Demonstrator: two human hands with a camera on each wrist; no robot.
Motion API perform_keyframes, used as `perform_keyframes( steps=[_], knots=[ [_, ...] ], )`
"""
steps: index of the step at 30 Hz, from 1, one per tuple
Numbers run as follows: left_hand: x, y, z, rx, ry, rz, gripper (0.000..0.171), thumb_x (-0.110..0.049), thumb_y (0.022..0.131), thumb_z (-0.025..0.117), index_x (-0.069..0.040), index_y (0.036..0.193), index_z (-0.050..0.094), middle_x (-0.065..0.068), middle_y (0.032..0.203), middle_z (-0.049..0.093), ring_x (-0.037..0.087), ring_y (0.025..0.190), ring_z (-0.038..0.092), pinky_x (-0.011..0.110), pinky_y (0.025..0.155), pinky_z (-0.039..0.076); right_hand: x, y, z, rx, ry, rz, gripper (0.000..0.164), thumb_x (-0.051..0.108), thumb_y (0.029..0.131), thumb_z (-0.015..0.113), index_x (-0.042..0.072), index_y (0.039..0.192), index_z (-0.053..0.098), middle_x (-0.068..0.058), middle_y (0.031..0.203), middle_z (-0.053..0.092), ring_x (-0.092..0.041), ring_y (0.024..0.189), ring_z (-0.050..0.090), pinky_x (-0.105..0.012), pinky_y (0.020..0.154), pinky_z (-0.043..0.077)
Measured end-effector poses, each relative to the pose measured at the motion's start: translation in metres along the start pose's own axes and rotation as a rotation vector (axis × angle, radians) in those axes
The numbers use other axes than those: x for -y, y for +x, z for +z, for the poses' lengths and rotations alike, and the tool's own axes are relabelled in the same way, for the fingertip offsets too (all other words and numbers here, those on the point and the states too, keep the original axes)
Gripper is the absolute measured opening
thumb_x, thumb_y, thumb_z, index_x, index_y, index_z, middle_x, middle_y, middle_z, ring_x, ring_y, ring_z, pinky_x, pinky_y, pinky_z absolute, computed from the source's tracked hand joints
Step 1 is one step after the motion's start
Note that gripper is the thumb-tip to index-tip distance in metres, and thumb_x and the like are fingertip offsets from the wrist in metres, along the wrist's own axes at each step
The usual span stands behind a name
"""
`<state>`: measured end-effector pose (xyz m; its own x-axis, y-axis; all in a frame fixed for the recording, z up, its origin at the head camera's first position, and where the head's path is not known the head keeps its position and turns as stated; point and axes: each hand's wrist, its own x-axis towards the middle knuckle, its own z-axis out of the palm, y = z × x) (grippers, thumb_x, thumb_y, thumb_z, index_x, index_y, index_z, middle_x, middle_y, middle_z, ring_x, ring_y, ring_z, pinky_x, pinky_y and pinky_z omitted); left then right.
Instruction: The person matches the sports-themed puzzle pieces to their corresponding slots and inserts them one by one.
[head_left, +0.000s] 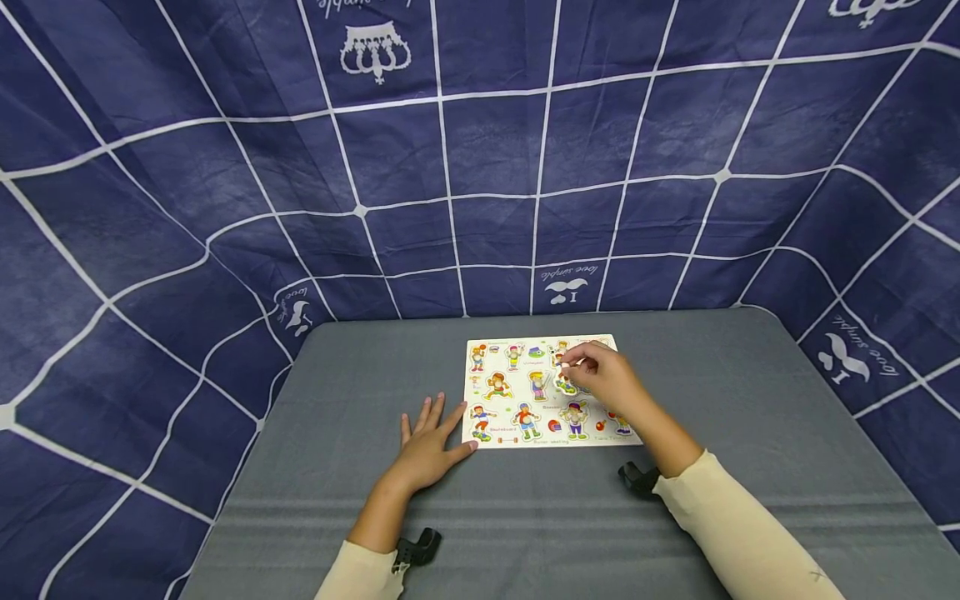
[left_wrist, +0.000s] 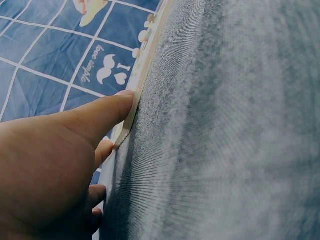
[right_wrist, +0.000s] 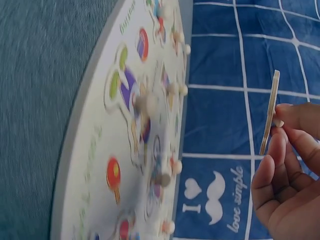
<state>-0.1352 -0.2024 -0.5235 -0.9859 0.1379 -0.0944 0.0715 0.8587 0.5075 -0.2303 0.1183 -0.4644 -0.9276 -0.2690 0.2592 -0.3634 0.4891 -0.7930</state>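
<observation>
A white wooden peg puzzle board (head_left: 517,425) printed with cartoon sports figures lies on the grey table. Above its right half, my right hand (head_left: 603,377) pinches a thin puzzle piece (right_wrist: 270,112) by its small round knob. In the right wrist view that piece is seen edge-on, raised away from the board. My left hand (head_left: 427,450) lies spread at the board's left side, thumb and index fingertip right at its edge. Up close in the left wrist view, the thumb (left_wrist: 120,106) presses against the board's edge.
Several knobbed figure pieces, such as a purple-and-green one (right_wrist: 127,90), sit in the board. The grey table (head_left: 360,375) reaches back to a blue gridded cloth (head_left: 495,150) hung behind and at both sides. Black straps with cameras (head_left: 420,547) are on both wrists.
</observation>
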Motion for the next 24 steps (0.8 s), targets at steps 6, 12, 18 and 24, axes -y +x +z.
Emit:
perform_keyframes(
  steps=[6,12,18,24],
  knots=[
    [0.001,0.000,0.000,0.001,0.003,-0.001,0.074,-0.056,0.094,0.063,-0.028,0.158,0.038,0.016,0.170,0.015,0.040,0.159,0.005,0.071,0.119,-0.007,0.006,-0.001,0.016,0.048,-0.017,0.009,0.013,0.008,0.087,0.076,0.012,0.100,0.076,-0.003,0.086,0.064,-0.010,0.070,0.053,-0.022,0.062,0.045],
    [0.001,0.001,0.001,-0.002,0.000,0.001,0.074,-0.056,0.094,0.064,-0.028,0.157,0.039,0.016,0.170,0.015,0.040,0.159,0.005,0.071,0.119,-0.007,0.012,0.000,0.032,0.092,-0.026,0.008,0.011,0.013,0.088,0.076,0.015,0.099,0.075,0.000,0.088,0.065,-0.010,0.070,0.055,-0.024,0.063,0.046],
    [0.001,0.000,-0.001,-0.011,-0.002,0.008,0.073,-0.055,0.094,0.065,-0.026,0.157,0.041,0.018,0.169,0.018,0.042,0.158,0.007,0.073,0.119,-0.005,0.021,0.000,0.049,0.134,-0.030,-0.016,0.011,0.015,0.088,0.077,0.017,0.098,0.075,0.002,0.086,0.065,-0.008,0.070,0.055,-0.024,0.063,0.047],
    [0.000,-0.001,-0.002,-0.004,-0.004,0.006,0.073,-0.056,0.094,0.064,-0.026,0.156,0.041,0.017,0.169,0.018,0.042,0.158,0.007,0.073,0.119,-0.005,0.026,0.002,0.066,0.178,-0.029,-0.050,0.009,0.013,0.087,0.078,0.015,0.095,0.074,0.001,0.085,0.064,-0.007,0.067,0.054,-0.024,0.059,0.047]
  ],
)
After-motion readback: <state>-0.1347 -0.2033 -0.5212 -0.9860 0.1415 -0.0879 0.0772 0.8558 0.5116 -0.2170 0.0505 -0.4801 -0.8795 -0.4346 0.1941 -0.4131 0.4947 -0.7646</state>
